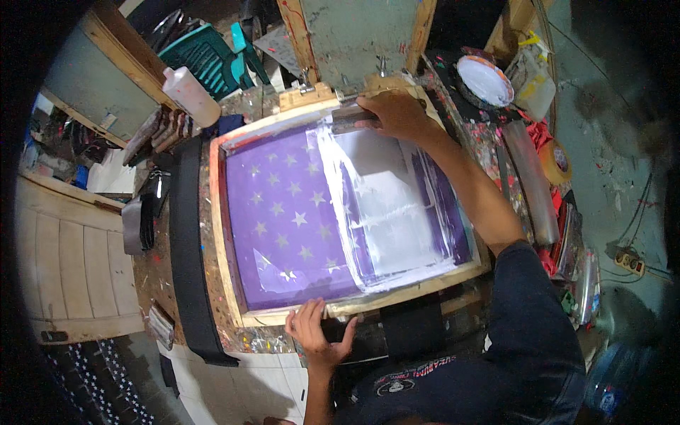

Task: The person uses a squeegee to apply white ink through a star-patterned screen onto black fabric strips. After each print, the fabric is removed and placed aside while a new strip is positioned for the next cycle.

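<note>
A wooden screen-printing frame (225,283) lies on the worktable, its purple mesh (273,244) patterned with pale stars. White ink (393,227) coats much of the mesh's right half, with a thick ridge down its left side. At the frame's far side, my right hand (400,117) is closed around a squeegee (347,122), whose lower edge is partly hidden. My left hand (316,333) rests its fingertips on the near rail, thumb spread away. Two hinge clamps (306,97) sit along the far rail.
A long black strip (190,248) runs left of the frame; another dark strip (414,329) emerges below it. A plastic bottle (191,98) stands far left. On the right are a white bowl (485,80), a tape roll (556,161) and a clear plastic roll (531,184). Behind is a teal chair (198,60).
</note>
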Demonstrator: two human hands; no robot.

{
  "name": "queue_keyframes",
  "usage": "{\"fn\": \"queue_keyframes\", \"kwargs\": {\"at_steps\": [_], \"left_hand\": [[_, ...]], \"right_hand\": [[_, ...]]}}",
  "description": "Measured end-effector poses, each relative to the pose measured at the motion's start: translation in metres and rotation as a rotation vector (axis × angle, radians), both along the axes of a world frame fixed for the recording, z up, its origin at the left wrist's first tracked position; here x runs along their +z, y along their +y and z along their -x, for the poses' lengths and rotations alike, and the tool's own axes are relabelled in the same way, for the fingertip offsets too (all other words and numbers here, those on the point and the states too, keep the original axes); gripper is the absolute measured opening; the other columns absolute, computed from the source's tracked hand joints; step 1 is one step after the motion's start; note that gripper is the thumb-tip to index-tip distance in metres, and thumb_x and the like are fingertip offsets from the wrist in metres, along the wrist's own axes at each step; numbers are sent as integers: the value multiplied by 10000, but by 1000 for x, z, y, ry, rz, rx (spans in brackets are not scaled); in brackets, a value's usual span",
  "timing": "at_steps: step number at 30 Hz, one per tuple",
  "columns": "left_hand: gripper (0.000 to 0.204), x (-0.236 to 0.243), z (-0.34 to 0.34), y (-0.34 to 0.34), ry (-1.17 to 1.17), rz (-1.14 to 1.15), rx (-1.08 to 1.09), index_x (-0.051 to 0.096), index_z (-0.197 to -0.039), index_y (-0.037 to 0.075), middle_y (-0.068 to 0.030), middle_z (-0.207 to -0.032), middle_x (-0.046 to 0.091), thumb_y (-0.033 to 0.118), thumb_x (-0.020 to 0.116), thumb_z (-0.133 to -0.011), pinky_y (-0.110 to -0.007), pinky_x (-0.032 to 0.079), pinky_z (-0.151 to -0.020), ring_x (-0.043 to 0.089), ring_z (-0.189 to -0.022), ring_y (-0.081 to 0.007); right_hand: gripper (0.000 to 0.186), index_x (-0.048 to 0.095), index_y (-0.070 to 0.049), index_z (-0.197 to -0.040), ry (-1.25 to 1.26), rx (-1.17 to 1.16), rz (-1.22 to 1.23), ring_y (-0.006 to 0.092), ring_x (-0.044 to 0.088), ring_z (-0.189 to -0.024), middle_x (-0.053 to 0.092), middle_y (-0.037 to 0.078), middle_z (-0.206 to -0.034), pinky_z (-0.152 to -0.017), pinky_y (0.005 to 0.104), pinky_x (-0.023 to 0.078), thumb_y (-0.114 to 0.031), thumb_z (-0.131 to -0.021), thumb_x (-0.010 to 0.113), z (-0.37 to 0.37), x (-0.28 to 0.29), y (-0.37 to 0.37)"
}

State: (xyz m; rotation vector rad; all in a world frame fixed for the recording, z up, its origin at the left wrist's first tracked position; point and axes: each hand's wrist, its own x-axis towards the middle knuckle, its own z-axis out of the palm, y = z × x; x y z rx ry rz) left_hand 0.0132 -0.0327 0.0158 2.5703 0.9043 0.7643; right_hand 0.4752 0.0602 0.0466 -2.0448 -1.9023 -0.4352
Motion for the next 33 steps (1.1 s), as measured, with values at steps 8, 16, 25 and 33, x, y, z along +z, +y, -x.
{"fn": "queue_keyframes", "kwargs": {"at_steps": [8,16,25,33], "left_hand": [[740,-9,-2,7,16,-37,-19,584,-1293,-24,-184,-1273,622,392,877,-756,-556,271,-1161,567,-1246,-337],[748,-27,-1,13,-14,-22,-54,557,-1303,-5,-174,-1197,603,347,894,-736,-566,305,-1138,558,-1180,-352],[759,1,-3,16,-129,-81,-73,556,-1312,-3,-164,-1155,608,365,890,-738,-517,290,-1104,554,-1130,-338],[701,169,-44,66,-80,-389,-5,593,-1307,33,-130,-1102,616,437,836,-787,-514,247,-1113,543,-1121,-344]], "right_hand": [[153,628,-129,-981,57,61,178,284,700,-790,666,97,-789,-665,437,576,-166,-836,654,151,12,-157],[166,625,-129,-980,-5,-15,94,232,657,-846,622,34,-845,-736,375,543,-203,-838,670,227,-2,-233],[718,586,-79,-1270,149,-113,126,347,583,-1086,564,176,-1235,-963,497,440,-404,-694,865,251,59,-251],[946,588,-154,-1335,-239,-12,-259,326,615,-952,583,136,-1060,-796,468,481,-503,-522,924,177,168,-186]]}}
